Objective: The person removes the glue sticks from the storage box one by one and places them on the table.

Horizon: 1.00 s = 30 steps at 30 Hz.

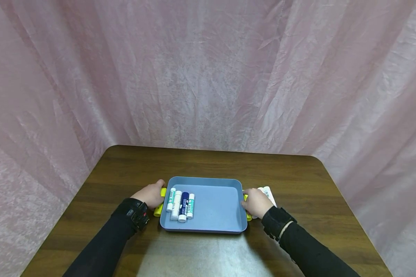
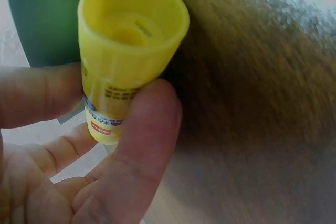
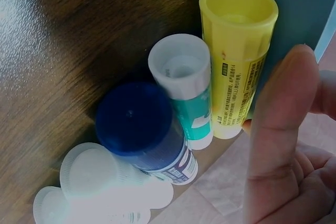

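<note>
Left of a blue tray, my left hand pinches a yellow glue stick between thumb and fingers. The stick's hollow end faces the camera in the left wrist view. My right hand is at the tray's right side, beside another yellow glue stick. There the thumb is extended, close alongside the stick, and a fingertip shows behind it. In the tray's left part lie a blue glue stick, a white one and two white-and-teal ones.
By my right hand, a row continues from the yellow stick with a white-and-teal glue stick, a blue-capped one and white ones. The wooden table has a pink curtain behind it.
</note>
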Tool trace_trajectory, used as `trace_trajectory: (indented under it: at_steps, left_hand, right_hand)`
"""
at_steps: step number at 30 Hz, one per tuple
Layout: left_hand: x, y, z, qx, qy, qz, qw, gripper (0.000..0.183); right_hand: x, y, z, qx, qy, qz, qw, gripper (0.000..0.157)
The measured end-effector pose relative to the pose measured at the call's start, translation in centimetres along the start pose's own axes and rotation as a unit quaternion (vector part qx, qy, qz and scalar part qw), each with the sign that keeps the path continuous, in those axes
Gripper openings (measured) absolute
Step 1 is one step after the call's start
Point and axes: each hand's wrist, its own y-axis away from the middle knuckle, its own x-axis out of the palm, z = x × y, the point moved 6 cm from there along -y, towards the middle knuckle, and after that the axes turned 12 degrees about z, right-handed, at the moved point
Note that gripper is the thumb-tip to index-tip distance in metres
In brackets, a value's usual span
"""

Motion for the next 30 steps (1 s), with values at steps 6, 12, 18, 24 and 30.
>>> trace_trajectory:
  at_steps: [6, 12, 18, 24, 30]
  left_hand:
    - [0.0, 0.13, -0.1, 0.001, 0.001, 0.002, 1.0, 0.049]
    - [0.09, -0.08, 0.0, -0.004, 0.002, 0.004, 1.0, 0.048]
    - [0.05, -0.13, 0.01, 0.0, 0.01, 0.007, 0.9999, 0.046]
    - [-0.02, -0.15, 0.05, -0.004, 0.02, 0.009, 0.9997, 0.047]
    - [-0.01, -0.13, 0.03, -0.005, 0.018, 0.009, 0.9998, 0.046]
  right_hand:
    - [0.06, -0.09, -0.04, 0.0, -0.002, 0.0, 1.0, 0.043]
    - [0.05, -0.09, -0.03, -0.003, -0.003, -0.001, 1.0, 0.043]
    - [-0.05, -0.06, -0.05, -0.001, 0.0, -0.004, 1.0, 0.042]
    - [-0.13, 0.0, 0.04, -0.002, 0.003, -0.004, 1.0, 0.043]
    - [-0.02, 0.03, 0.09, -0.006, 0.004, -0.006, 1.0, 0.043]
